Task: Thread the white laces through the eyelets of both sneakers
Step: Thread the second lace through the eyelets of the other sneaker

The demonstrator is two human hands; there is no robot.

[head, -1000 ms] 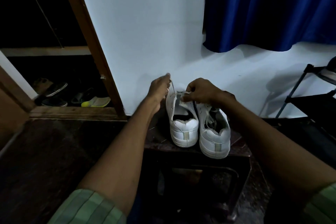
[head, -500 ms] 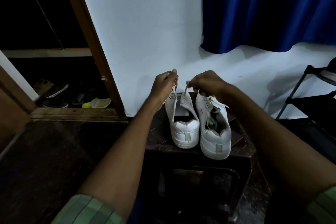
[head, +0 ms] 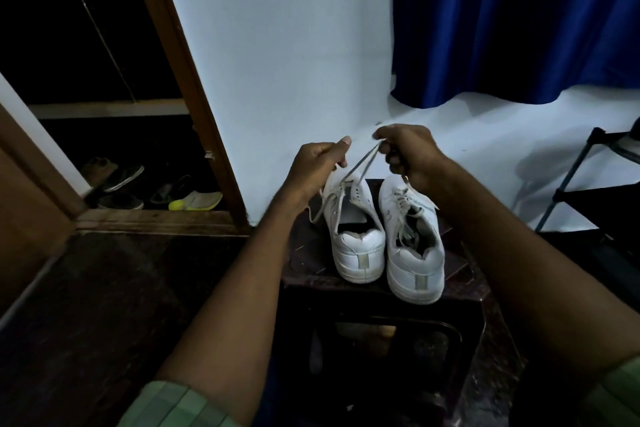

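My left hand is up above the shoes, with its fingers curled tight around one end of the white lace. My right hand is close beside it and pinches the other end of that lace. The two ends go down and cross into the front of the left sneaker. The lace is pulled straight between my hands and the shoe. More of the lace hangs loose down the left side of that sneaker.

The right sneaker stands just beside the left one, touching it or nearly so. Its own laces lie loose and messy over its opening. My right wrist is over the front of this shoe, so I cannot see its toe.

Both sneakers stand on a small dark table with their heels toward me. Under the table top there is a dark open space, and I cannot tell what is in it.

Behind the shoes is a white wall. A blue curtain hangs on the right. A black rack stands at the far right. On the left, past a brown door frame, other shoes lie on the floor in the dark.
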